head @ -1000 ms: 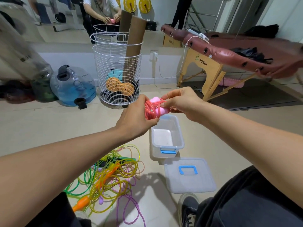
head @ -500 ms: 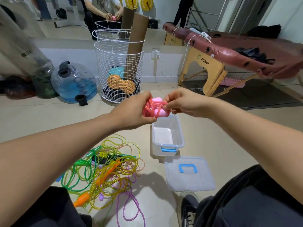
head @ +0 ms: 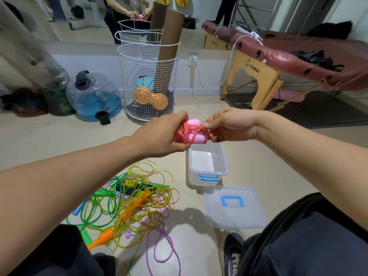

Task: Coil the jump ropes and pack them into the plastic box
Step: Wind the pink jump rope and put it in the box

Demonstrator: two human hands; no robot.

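**Head view: two hands hold a pink jump rope above the box**

Head view looks down at a tan floor. At the back a dark red massage table stands on wooden legs. Near it is a tall white wire basket with a brown cardboard tube and an orange bumpy ball inside. Left of the basket sits a big blue water jug.

On the floor near the person's knees lies a messy pile of jump ropes, green, yellow, orange and purple, all tangled. Just right of the pile is the clear box lid with a blue handle, lying flat. Beside the lid is the clear plastic box, open at the top.

Above the far end of the box, the left hand has its fingers curled tight around the coiled pink jump rope. The right hand pinches a loop of the rope with its fingertips.
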